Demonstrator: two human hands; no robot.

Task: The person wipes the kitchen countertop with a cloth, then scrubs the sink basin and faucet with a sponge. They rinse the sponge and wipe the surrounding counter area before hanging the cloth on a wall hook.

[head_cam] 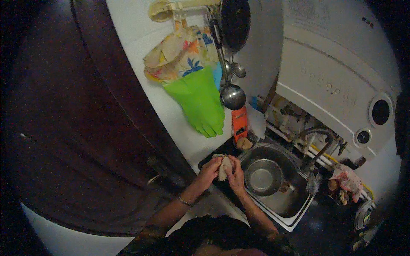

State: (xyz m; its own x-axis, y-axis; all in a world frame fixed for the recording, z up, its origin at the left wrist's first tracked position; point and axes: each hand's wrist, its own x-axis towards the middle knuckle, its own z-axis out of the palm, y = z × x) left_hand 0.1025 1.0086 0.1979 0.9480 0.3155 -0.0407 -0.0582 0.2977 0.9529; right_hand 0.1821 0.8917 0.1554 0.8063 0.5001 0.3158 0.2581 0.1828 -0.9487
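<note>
Between my two hands is a pale, crumpled cloth point(225, 169), held in front of my body beside the sink. My left hand point(209, 169) grips its left side, and a bracelet circles that wrist. On the other side my right hand point(236, 176) has its fingers closed around the cloth. Just to the right is a stainless steel sink point(294, 201) with a round metal basin point(261, 177) inside it. A small brown object, too blurred to name, lies by the basin's edge.
A green rubber glove point(201, 102) with a floral cuff hangs on the wall beside a metal ladle point(233, 96) and a dark pan point(235, 24). Above the faucet point(315, 131) is a white water heater point(330, 70). A dark door point(96, 128) stands at left.
</note>
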